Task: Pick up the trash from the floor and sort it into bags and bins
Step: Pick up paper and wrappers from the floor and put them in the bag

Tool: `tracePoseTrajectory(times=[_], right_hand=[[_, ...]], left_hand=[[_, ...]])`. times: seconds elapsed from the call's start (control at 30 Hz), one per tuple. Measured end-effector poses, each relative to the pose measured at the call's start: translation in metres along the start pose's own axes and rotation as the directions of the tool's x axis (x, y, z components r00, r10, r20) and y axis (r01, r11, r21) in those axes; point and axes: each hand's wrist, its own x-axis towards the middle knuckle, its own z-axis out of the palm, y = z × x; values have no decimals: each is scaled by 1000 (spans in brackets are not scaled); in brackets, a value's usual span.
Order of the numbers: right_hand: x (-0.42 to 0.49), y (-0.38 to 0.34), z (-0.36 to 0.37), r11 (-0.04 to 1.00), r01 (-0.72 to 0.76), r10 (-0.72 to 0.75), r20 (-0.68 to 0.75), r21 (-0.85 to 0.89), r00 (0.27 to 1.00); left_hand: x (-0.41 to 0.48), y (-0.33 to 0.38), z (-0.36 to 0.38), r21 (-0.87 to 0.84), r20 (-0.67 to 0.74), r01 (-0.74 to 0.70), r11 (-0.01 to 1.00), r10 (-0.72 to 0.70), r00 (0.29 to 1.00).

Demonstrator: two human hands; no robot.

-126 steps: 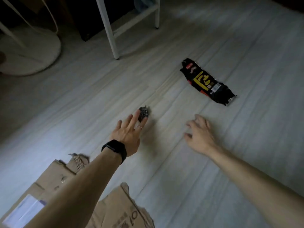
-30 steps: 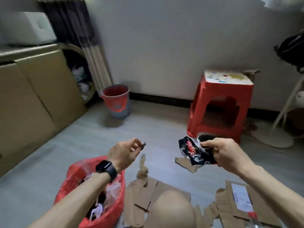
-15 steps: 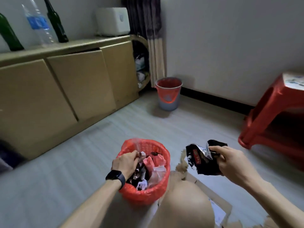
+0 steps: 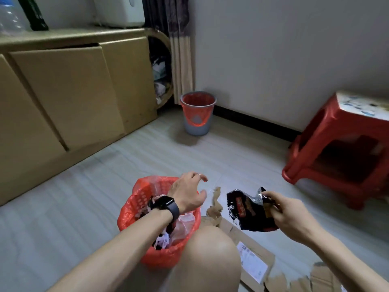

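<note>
A bin lined with a red plastic bag (image 4: 134, 204) stands on the floor in front of me, filled with crumpled wrappers. My left hand (image 4: 188, 193), with a black watch on its wrist, hovers over the bin's right rim with loosely spread fingers and holds nothing. My right hand (image 4: 284, 213) pinches a crumpled black snack wrapper (image 4: 246, 209) to the right of the bin, above the floor. The small dark scrap is not visible.
A grey bucket with a red liner (image 4: 197, 114) stands by the far wall. A red plastic stool (image 4: 336, 148) is at the right. Torn cardboard (image 4: 250, 249) lies by my knee (image 4: 208, 256). Wooden cabinets (image 4: 69, 91) run along the left.
My left hand has lifted out of the red bag and opened, no longer holding the small dark scrap. My right hand still holds the black wrapper, slightly nearer the bin.
</note>
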Motion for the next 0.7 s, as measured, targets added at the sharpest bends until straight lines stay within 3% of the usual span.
tracePoseTrajectory(times=[0.07,0.13,0.23,0.3,0.37,0.47,0.6,0.7], right_hand=[[-3,0,-15,1000,5,-5,-2,4,1000],[-8,4,-33,999,6,-7,-32,-33,999],[-17,14,-59,1000,10,-8,-102,15,995],[-29,26,-74,995,-8,25,-167,102,986],[-40,41,-82,960,-53,111,-200,275,974],[-52,67,-91,862,-112,227,-180,495,957],[-58,82,-106,676,-117,311,-137,728,941],[-60,87,-113,578,-97,331,-124,810,935]], left_hand=[[18,56,-11,-145,50,-211,967,220,974],[33,112,-14,-179,145,-397,900,423,894],[51,168,1,-7,268,-580,815,560,784],[60,193,17,38,253,-594,803,568,783],[66,200,37,-70,200,-500,863,503,841],[64,203,62,-412,250,-284,866,407,878],[64,211,57,-806,365,81,586,386,847],[67,218,50,-819,452,204,536,384,805]])
